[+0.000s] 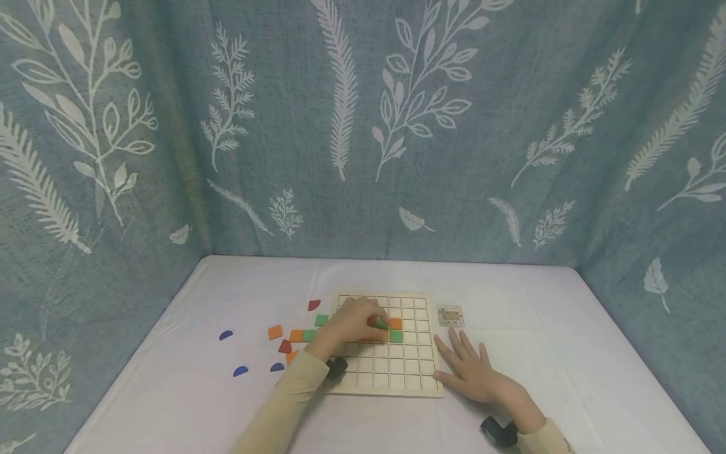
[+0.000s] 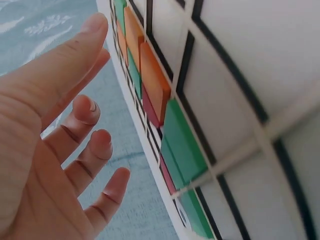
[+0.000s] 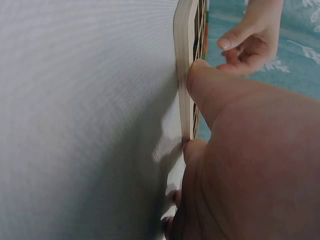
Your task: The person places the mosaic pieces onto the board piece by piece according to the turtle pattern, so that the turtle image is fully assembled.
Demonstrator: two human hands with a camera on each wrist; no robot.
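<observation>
The left hand (image 1: pixel 353 320) is over a wooden grid board (image 1: pixel 368 383), beside a green piece (image 1: pixel 382 323). In the left wrist view its thumb and fingers are loosely bent, with nothing visible between them. An orange square tile (image 1: pixel 395 323) and a green square tile (image 1: pixel 396 337) lie in the grid's cells near the fingertips. More green, orange and red pieces show on the board in the left wrist view. The right hand (image 1: pixel 473 373) lies spread at the board's right side, and in the right wrist view its thumb touches the wooden edge.
Loose pieces lie left of the board, among them an orange square (image 1: pixel 275 331), a red rounded wedge (image 1: pixel 314 305) and blue half circles (image 1: pixel 225 335). A small printed grid card (image 1: pixel 450 315) lies right of the board. A leaf-patterned curtain (image 1: pixel 363 126) surrounds the white table (image 1: pixel 510 296).
</observation>
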